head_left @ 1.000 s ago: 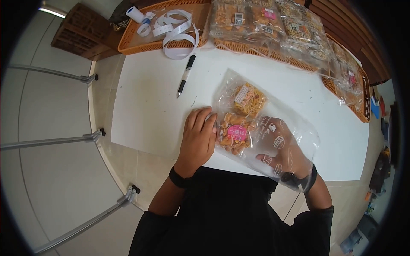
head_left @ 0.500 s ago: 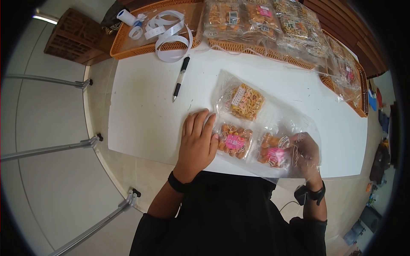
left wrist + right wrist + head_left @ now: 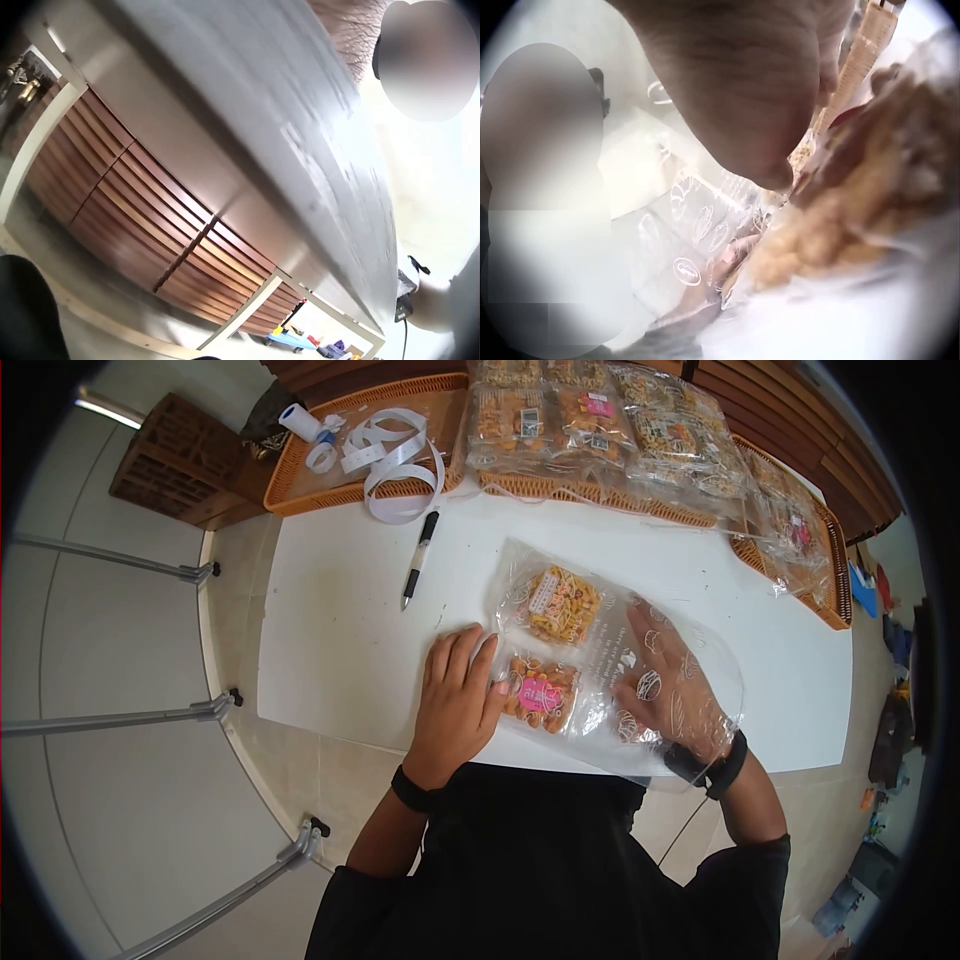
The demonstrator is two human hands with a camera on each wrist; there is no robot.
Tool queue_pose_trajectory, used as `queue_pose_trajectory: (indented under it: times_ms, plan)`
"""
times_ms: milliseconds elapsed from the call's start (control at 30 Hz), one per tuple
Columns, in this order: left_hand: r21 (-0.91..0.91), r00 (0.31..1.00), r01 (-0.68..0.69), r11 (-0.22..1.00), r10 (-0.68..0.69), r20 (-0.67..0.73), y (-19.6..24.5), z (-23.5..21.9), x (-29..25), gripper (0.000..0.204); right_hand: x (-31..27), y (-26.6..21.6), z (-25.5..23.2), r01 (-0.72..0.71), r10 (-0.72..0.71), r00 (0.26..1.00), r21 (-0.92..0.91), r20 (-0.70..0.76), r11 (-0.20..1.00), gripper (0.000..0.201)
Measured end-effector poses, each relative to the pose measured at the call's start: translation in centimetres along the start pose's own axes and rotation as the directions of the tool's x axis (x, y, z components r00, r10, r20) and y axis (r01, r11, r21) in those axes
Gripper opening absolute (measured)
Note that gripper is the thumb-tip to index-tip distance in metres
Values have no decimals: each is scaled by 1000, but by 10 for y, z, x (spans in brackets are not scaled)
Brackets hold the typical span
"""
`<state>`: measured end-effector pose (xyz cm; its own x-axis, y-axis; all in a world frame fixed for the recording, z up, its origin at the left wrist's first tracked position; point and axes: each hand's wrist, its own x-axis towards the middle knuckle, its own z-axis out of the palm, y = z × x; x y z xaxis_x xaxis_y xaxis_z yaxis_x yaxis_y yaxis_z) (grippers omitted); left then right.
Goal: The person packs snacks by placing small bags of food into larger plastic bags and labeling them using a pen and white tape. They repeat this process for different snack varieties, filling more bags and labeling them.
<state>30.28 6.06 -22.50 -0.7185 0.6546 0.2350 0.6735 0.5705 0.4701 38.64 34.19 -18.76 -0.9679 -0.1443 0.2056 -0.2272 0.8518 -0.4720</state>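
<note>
A clear plastic bag printed with white drawings lies on the white table. Inside it, a packet of noodle-like snack sits at the far end, and a packet of brown snack pieces with a pink label nearer the body. My left hand rests with straight fingers along the bag's left edge, its thumb beside the pink-labelled packet. My right hand is inside the bag, fingers extended forward, and partly covers another brown snack packet. In the right wrist view, brown snack appears close beside that hand.
A pen lies left of the bag. At the back left, a wicker tray carries a coiled white label strip and a roll. More wicker trays hold several filled bags along the far edge.
My right hand drew back to the bag's right side, uncovering the third packet, then moved forward and left over it again. The left hand stays at the bag's edge.
</note>
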Motion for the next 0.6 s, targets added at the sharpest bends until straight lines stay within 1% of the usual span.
queue_pose_trajectory:
  times_ms: [67, 100, 200, 300, 333, 400, 433, 500, 533, 600]
  plan:
    - [0, 1000, -11, 1000, 11, 0, 1, 0, 0, 46, 11, 3, 12, -51, 48, 998, 58, 41, 997, 85]
    - [-1, 1000, -16, 1000, 16, 0, 1, -1, 0, 46, 17, 5, 19, 20, -19, 1000, 17, -20, 1000, 90]
    - [4, 999, -27, 1000, 26, 19, 3, -3, 0, 48, 31, -1, 36, -52, 64, 991, 94, -120, 994, 88]
    - [25, 1000, -8, 1000, 8, 6, 4, -1, -2, 49, 39, -3, 47, -104, 122, 976, 103, -181, 989, 84]
    - [38, 999, -24, 999, 23, 26, 4, -1, -2, 48, 41, -6, 45, -189, 220, 968, 230, -120, 955, 82]
    - [60, 996, -64, 996, 60, 66, 3, -1, -3, 48, 46, -12, 34, -361, 387, 921, 446, 37, 819, 77]
    - [73, 992, -64, 995, 55, 115, 3, -1, -3, 47, 47, -8, 37, -344, 372, 927, 507, 48, 791, 76]
    - [91, 986, -77, 993, 63, 152, 2, -3, -1, 48, 46, 1, 43, -310, 346, 936, 620, 66, 721, 75]
    - [98, 983, -85, 991, 68, 171, 3, -3, 0, 48, 46, 3, 41, -318, 354, 929, 724, 109, 613, 75]
    - [101, 983, -86, 991, 68, 171, 4, -2, 0, 50, 48, 2, 37, -319, 341, 919, 879, 195, 356, 74]
